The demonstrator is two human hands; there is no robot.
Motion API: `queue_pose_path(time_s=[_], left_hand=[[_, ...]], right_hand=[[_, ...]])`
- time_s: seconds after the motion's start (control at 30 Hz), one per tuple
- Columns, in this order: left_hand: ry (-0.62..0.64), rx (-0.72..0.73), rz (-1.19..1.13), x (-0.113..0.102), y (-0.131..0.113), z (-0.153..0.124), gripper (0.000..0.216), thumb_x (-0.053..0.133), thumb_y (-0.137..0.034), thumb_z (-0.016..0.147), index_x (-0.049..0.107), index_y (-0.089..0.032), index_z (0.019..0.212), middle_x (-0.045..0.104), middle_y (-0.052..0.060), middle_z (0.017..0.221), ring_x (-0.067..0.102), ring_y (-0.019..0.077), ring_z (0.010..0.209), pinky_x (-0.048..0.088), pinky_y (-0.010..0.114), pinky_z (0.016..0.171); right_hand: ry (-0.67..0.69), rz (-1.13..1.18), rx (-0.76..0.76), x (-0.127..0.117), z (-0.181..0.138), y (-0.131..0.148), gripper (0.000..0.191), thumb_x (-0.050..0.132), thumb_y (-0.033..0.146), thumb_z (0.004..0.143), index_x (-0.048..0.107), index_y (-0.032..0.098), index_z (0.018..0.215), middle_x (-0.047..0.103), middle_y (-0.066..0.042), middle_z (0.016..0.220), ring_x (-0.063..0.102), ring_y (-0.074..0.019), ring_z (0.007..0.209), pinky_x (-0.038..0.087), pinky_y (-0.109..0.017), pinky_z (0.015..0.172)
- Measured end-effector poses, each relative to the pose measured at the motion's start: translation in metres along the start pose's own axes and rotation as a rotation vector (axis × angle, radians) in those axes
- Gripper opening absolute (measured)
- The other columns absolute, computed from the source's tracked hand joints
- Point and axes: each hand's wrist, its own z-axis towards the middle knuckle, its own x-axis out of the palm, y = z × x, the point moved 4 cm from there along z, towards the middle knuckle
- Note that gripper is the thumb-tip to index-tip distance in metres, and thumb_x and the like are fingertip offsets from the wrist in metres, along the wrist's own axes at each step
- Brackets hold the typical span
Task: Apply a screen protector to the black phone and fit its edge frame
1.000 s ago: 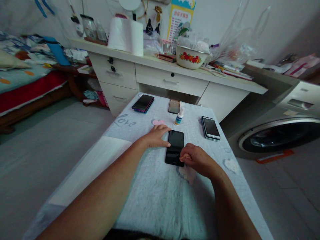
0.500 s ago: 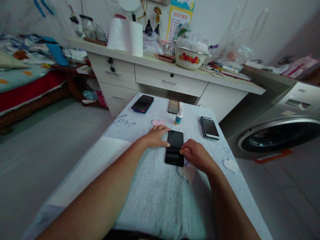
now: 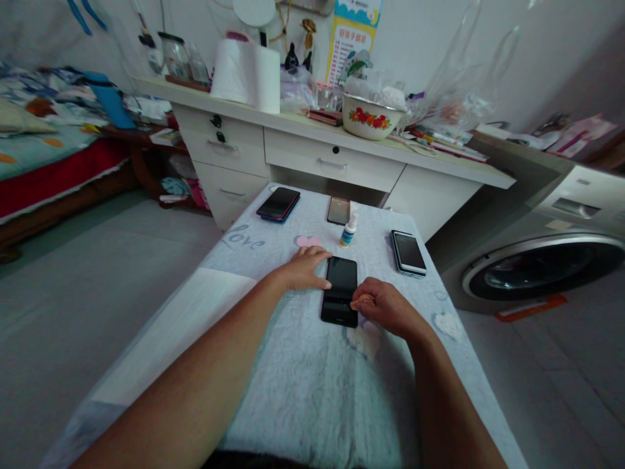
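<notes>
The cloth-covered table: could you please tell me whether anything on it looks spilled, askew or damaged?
Nothing stands out: the small bottle stands upright with no visible spill, and the black phone lies flat, the left hand at its edge. Fine scratches would be too small to tell.

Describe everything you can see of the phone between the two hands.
The phone is a thin black slab with rounded corners and a glossy, glass-like front. Its screen looks dark, crossed by reflections; a small mark shows at the near end. It lies flat, face up, on the covered table, its long sides running away from the person. The left hand touches its left edge with spread fingers and thumb. The right hand holds an orange cloth at its right edge. Its back is hidden.
</notes>
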Motion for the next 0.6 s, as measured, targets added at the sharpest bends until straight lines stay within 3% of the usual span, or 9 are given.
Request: queue_pose_path(time_s=[0.23, 0.6], left_hand=[[-0.001, 0.01, 0.001, 0.001, 0.001, 0.0, 0.08, 0.066, -0.048, 0.07, 0.036, -0.025, 0.14, 0.035, 0.008, 0.148, 0.028, 0.031, 0.136, 0.026, 0.041, 0.111], [0.007, -0.003, -0.001, 0.0, 0.0, 0.0, 0.081, 0.068, -0.047, 0.07, 0.037, -0.021, 0.14, 0.036, 0.01, 0.146, 0.028, 0.0298, 0.136, 0.024, 0.038, 0.112]], right_hand=[[-0.145, -0.043, -0.022, 0.0, 0.014, -0.014, 0.01, 0.06, 0.022, 0.083, 0.069, 0.018, 0.085, 0.061, -0.003, 0.086, 0.058, -0.0151, 0.081, 0.041, -0.025, 0.072], [-0.19, -0.287, 0.05, -0.012, 0.051, -0.019, 0.015, 0.06, 0.022, 0.085, 0.072, 0.015, 0.089, 0.061, -0.007, 0.088, 0.056, -0.0164, 0.085, 0.038, -0.025, 0.076]])
